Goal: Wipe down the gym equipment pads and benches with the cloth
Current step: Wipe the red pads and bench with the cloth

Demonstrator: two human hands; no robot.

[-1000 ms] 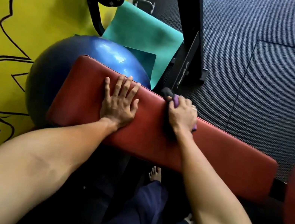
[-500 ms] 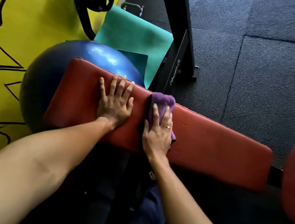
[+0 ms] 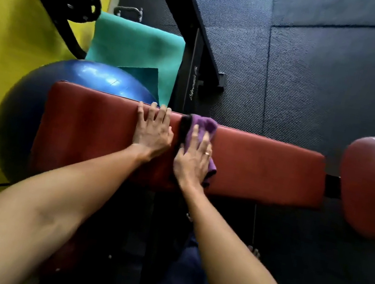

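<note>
Leftward along the long red-brown upholstered pad (image 3: 264, 170) the right hand (image 3: 191, 162) has slid the purple microfibre cloth (image 3: 203, 123) since a second ago, from a curled grip at the far edge to a spot just beside the left hand (image 3: 153, 133). At the left stands a yellow wall with black line drawing (image 3: 12, 36). A shiny blue exercise ball (image 3: 88, 74) is partly hidden by the pad's left end, with a green foam mat (image 3: 137, 50) beyond it. The left hand lies flat on the pad, fingers straight and slightly apart, tips at the far edge. The right hand presses flat on the cloth, fingers straight and spread. The cloth lies across the pad's middle, reaching its far edge. At the right, a rounded red cushion (image 3: 374, 187) is separated from the pad by a gap.
</note>
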